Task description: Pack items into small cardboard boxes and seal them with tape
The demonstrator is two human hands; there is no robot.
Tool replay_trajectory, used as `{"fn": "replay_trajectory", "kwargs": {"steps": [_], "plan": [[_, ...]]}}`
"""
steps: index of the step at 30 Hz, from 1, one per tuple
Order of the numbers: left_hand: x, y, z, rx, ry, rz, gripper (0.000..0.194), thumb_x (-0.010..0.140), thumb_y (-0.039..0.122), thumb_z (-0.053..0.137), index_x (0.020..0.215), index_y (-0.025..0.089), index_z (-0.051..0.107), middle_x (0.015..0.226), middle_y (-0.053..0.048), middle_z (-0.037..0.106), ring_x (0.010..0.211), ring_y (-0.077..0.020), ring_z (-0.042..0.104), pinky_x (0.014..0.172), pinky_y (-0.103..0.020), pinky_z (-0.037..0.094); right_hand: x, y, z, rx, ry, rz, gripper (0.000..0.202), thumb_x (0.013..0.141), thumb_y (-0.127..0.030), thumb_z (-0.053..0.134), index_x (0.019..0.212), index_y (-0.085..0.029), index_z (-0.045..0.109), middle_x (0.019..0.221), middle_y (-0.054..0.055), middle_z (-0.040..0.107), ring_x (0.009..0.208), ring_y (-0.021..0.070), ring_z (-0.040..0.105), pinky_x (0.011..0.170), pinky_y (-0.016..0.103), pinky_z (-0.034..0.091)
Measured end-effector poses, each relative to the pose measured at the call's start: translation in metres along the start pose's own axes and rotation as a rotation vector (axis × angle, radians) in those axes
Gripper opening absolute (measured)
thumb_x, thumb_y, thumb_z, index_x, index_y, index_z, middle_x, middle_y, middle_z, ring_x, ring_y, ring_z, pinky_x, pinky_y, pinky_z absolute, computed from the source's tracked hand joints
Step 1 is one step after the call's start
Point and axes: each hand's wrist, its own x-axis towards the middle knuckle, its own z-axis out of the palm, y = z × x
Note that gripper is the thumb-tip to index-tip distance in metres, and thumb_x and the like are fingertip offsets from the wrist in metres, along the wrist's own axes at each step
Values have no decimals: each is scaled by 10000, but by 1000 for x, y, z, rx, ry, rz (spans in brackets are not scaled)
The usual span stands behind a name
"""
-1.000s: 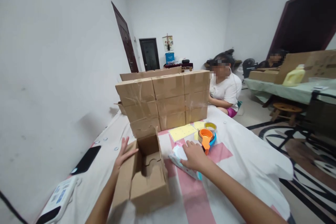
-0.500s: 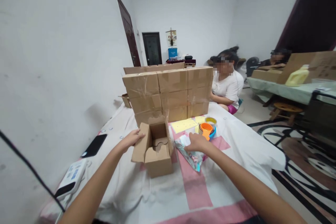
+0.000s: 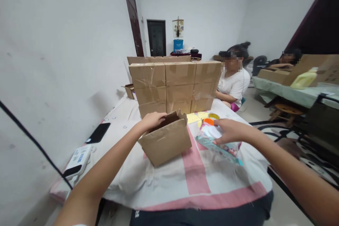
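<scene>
My left hand grips the far left edge of a small cardboard box, its fingers over the rim and partly hidden inside. The box stands tilted, its open top facing up and away from me, so most of its inside is out of sight. To the right, my right hand is closed on a soft plastic packet with a teal, pink and white print. Just behind the packet, an orange plastic piece shows in part. A roll of yellow tape lies behind that.
Taped cardboard boxes form a stacked wall across the table. Yellow sheets lie before it. On the left are a black phone and a white power strip. A co-worker in a white shirt sits behind right.
The box has turned and tipped, its opening now away from me, with my left hand moved right along it. My right hand and the packet have shifted right. The view has moved slightly.
</scene>
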Motion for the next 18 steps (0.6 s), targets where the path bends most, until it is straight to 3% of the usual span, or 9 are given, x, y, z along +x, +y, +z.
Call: {"fn": "replay_trajectory", "kwargs": {"steps": [3,6,8,10,11,13,14,16,18], "plan": [[7,11,4,10,-18,112,357,877,356,569,1211,344,695,1039,-55,766,960,-284,688,909,-395,482,-17,2,-36,-42,30,-7,642,692,-581,708,1162,-149,632,1103,161,686,967,338,654,733,350,457],[-1,18,-6,-25,52,240,519,850,368,650,1365,340,589,1261,-47,703,1163,-254,621,1012,-364,453,-29,-4,-70,-65,70,-23,584,691,-571,701,1106,-164,638,1052,138,683,895,311,647,677,331,437],[-20,21,-15,-70,213,265,518,881,400,631,1382,289,563,1328,-71,658,1236,-250,571,1061,-388,430,-33,-9,-91,-61,107,-62,525,693,-567,695,1043,-179,641,1012,115,678,835,285,636,651,322,425],[-46,23,-16,-156,357,231,385,932,422,563,1267,245,630,1199,-79,702,1123,-239,624,998,-393,479,-35,-17,-109,-43,145,-123,490,696,-564,694,1010,-192,637,986,94,673,803,264,620,642,315,416],[-60,25,-13,-194,371,210,325,941,419,547,1186,241,665,1117,-68,722,1044,-228,652,950,-381,506,-35,-22,-117,-31,160,-152,479,698,-562,694,1003,-197,635,972,86,672,794,256,612,638,312,409],[-83,29,3,-177,268,179,270,907,403,599,1117,261,694,1137,-61,725,1072,-241,659,972,-405,507,-32,-34,-131,-10,178,-199,479,700,-565,699,1007,-204,633,944,72,669,781,242,595,628,304,392],[-90,30,13,-118,191,151,307,863,400,654,1143,279,691,1260,-74,689,1206,-284,610,1051,-470,463,-30,-41,-136,-1,183,-222,488,698,-572,705,1012,-205,632,939,68,668,777,236,589,623,299,383],[-99,32,33,10,102,46,488,741,378,765,1213,302,666,1558,-101,459,1484,-414,310,1158,-680,259,-22,-58,-143,16,190,-275,525,689,-592,717,1035,-208,630,951,62,666,784,228,585,623,292,370],[-99,30,48,-16,103,-73,504,650,324,805,1138,277,688,1673,-97,241,1540,-486,18,1124,-805,100,-10,-78,-145,20,191,-325,552,681,-608,727,1046,-206,630,964,60,662,804,226,588,635,286,365]]}}
